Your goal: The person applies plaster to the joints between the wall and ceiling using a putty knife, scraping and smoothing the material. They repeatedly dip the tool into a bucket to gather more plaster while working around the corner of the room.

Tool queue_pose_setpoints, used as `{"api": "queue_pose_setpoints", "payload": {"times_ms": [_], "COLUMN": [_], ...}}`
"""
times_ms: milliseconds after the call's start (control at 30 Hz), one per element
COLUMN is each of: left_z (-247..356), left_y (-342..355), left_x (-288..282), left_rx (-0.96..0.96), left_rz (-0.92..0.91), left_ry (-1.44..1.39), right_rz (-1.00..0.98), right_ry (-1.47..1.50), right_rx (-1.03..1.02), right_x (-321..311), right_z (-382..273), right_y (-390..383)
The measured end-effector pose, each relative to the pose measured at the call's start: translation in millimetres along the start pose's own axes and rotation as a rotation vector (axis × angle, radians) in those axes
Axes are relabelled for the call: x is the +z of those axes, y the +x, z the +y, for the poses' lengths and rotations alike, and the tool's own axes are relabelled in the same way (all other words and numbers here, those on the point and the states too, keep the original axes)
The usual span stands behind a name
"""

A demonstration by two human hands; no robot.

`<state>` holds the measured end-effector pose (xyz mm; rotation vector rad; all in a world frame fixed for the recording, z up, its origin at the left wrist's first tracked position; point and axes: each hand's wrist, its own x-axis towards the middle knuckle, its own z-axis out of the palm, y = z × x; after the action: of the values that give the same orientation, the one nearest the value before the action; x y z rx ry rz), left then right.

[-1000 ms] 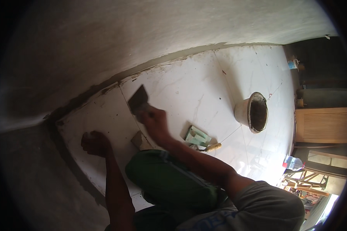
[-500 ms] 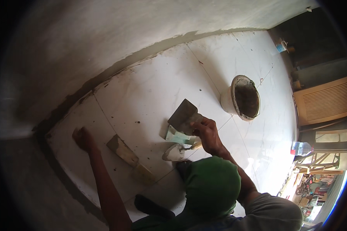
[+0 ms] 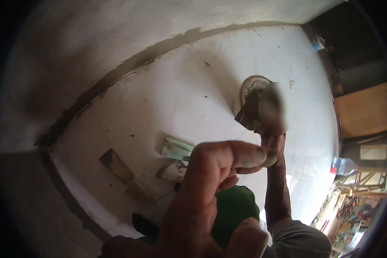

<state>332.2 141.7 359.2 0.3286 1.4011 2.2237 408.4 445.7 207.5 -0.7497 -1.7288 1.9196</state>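
Note:
My left hand (image 3: 208, 180) looms large before the camera, its fingers curled; whatever they hold I cannot make out. Beyond it, my right hand (image 3: 273, 142) is closed on a dark flat-bladed scraper (image 3: 245, 114) at the mortar bucket (image 3: 249, 84), partly behind a blurred shape. A pale green float (image 3: 172, 148) and a mortar-smeared trowel (image 3: 170, 172) lie on the tiles behind my left hand, with a dirty flat tool (image 3: 116, 165) farther left.
White tiled floor (image 3: 159, 94) meets grey walls (image 3: 94, 43) along a mortar strip. At right are a wooden panel (image 3: 361, 109), a clear plastic bottle (image 3: 345, 167) and a cluttered opening (image 3: 344, 210). My green-clad knee (image 3: 234, 206) is below.
My right hand has carried the scraper right and up to the bucket. My left hand has risen from near the floor at left to close before the camera.

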Motion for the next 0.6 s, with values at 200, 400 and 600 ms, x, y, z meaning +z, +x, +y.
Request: {"api": "queue_pose_setpoints", "payload": {"times_ms": [200, 400, 600], "left_z": [0, -39, -27], "left_y": [3, 56, 15], "left_x": [36, -24, -190], "left_rx": [0.086, 0.100, -0.216], "left_rz": [-0.064, -0.257, -0.164], "left_ry": [0.266, 1.104, 1.530], "right_rz": [0.003, -0.118, -0.298], "right_ry": [-0.484, -1.132, -1.425], "right_rx": [-0.278, -0.124, -0.433], "right_x": [-85, -113, -128], "right_z": [-39, 0, 68], "right_y": [56, 138, 182]}}
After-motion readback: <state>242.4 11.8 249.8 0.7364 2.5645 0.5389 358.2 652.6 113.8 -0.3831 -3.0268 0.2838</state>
